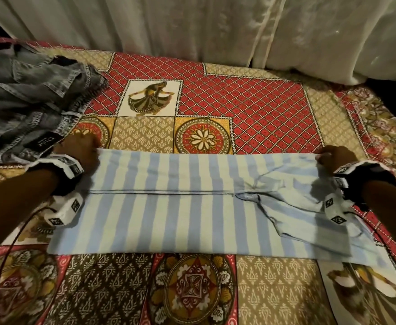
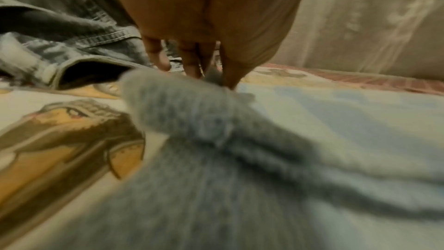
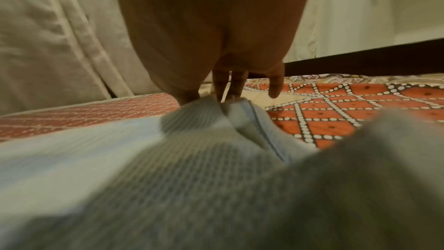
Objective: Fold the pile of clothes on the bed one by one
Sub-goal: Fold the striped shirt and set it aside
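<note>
Both arms are out over the bed (image 1: 250, 109) and the striped shirt (image 1: 168, 207) lies spread flat across the patterned bedspread, pale blue and white bands running away from the person. The left hand (image 1: 79, 148) pinches the far left corner of the cloth; from the left wrist view the fingers (image 2: 192, 64) and thumb nip a small tuck of fabric between them. The right hand (image 1: 335, 158) does the same at the far right corner, the fingertips (image 3: 228, 86) bunching the hem, one finger hanging free. So both hands are closed on the shirt, one at each end of its far edge.

This is soft, light knit, by the look of that ribbed weave up close. It should drape and sag in the middle the instant it lifts, so holding both corners taut looks the sensible grip. Near the right arm a sleeve and collar lie rumpled on top, and those loose bits could slide out of line during a fold. Off to the left, a heap of grey denim (image 1: 28, 97) waits its turn, touching nothing of the shirt, as far as I can tell.
</note>
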